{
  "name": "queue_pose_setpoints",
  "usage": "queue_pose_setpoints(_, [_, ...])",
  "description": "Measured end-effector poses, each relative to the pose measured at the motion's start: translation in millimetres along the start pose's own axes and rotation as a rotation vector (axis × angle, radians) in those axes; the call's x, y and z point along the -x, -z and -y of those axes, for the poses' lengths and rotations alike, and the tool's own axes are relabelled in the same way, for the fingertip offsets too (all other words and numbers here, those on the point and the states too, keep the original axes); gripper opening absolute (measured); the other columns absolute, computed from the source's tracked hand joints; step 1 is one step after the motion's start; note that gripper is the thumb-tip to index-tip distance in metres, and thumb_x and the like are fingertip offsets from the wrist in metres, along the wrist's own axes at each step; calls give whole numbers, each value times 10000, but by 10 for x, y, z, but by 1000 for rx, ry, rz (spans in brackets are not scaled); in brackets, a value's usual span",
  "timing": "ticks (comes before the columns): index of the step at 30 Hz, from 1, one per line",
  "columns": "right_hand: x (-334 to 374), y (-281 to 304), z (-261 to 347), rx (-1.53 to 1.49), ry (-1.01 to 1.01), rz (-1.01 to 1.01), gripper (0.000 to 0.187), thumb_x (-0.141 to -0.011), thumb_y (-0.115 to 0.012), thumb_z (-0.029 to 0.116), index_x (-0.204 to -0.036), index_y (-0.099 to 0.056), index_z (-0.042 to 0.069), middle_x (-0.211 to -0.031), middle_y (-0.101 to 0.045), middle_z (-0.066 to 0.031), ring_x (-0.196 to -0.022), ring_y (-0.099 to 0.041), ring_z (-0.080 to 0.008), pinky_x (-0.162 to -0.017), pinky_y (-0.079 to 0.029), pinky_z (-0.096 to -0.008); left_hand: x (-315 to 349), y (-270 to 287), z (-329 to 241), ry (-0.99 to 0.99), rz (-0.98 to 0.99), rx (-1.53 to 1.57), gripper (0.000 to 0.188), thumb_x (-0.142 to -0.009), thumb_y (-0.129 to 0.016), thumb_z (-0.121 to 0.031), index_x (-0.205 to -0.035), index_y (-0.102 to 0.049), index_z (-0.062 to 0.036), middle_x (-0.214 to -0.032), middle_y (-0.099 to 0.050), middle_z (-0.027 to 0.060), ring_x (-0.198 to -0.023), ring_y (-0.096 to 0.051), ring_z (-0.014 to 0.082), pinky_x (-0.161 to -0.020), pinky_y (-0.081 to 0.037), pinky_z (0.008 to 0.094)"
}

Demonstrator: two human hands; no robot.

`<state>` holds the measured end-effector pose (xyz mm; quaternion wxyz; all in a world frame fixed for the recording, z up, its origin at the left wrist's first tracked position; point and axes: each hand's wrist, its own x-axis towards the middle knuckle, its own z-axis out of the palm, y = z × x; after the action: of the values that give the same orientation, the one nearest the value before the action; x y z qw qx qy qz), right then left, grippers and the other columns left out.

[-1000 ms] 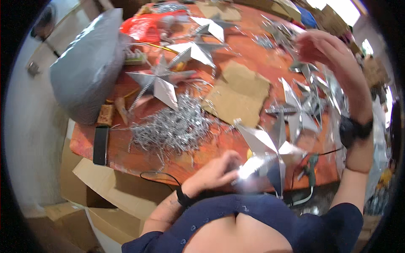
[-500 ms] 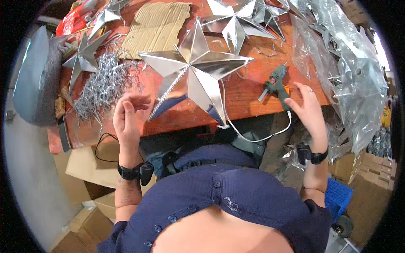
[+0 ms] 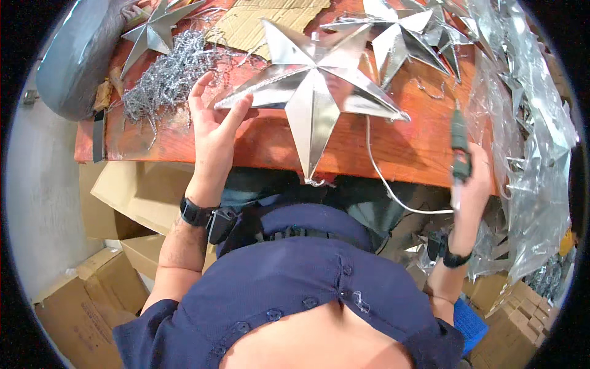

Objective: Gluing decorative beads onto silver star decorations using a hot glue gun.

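A large silver five-pointed star (image 3: 312,107) lies at the middle of the table's near side, its lowest point reaching past the edge. My left hand (image 3: 213,132) is at its left tip, thumb and fingers curved around that point; the contact under the tip is partly hidden. In my right hand (image 3: 476,181) is a dark green glue gun (image 3: 460,144), slightly blurred, its nozzle directed away from me over the table's right side. A white cord (image 3: 384,184) loops from the gun's handle back under the star.
Loose silver tinsel (image 3: 169,80) is heaped on the wooden table (image 3: 258,144) at the left. Corrugated cardboard (image 3: 264,23) lies at the back. More silver stars (image 3: 402,37) sit at the back right, beside clear plastic wrapping (image 3: 541,160). Cardboard boxes (image 3: 101,295) stand below left.
My right hand has picked up the glue gun from the table. The left hand has come to the star's left tip, and the star has turned. The whole view has shifted.
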<state>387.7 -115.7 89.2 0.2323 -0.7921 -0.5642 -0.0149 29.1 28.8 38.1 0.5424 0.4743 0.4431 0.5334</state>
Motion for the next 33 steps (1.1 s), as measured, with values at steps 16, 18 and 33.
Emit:
queue_pose_setpoints(16, [-331, -270, 1228, -626, 455, 550, 519, -646, -822, 420, -909, -633, 15, -924, -669, -123, -853, -650, -263, -784, -488, -343, -483, 89, 285, -83, 146, 199, 646, -918, -548, 6, -1400, -129, -88, -1014, -553, 116, -931, -619, 176, -911, -490, 327])
queue_pose_setpoints(18, [-318, -301, 1220, -586, 481, 559, 521, -640, -821, 423, -904, -629, 17, -916, -668, -127, -846, -651, -273, -780, -494, -351, -468, 53, 279, -48, 128, 120, 654, -912, -551, 16, -1399, -127, -88, -952, -553, 88, -887, -615, 164, -924, -482, 328])
queue_pose_setpoints(33, [-257, -253, 1372, -502, 323, 482, 264, -711, -764, 183, -887, -628, 40, -896, -659, -108, -844, -643, -265, -785, -506, -372, -454, -66, 79, 89, 74, 203, 791, -856, -589, 25, -1433, -59, -85, -1202, -526, 207, -1103, -564, 270, -922, -486, 390])
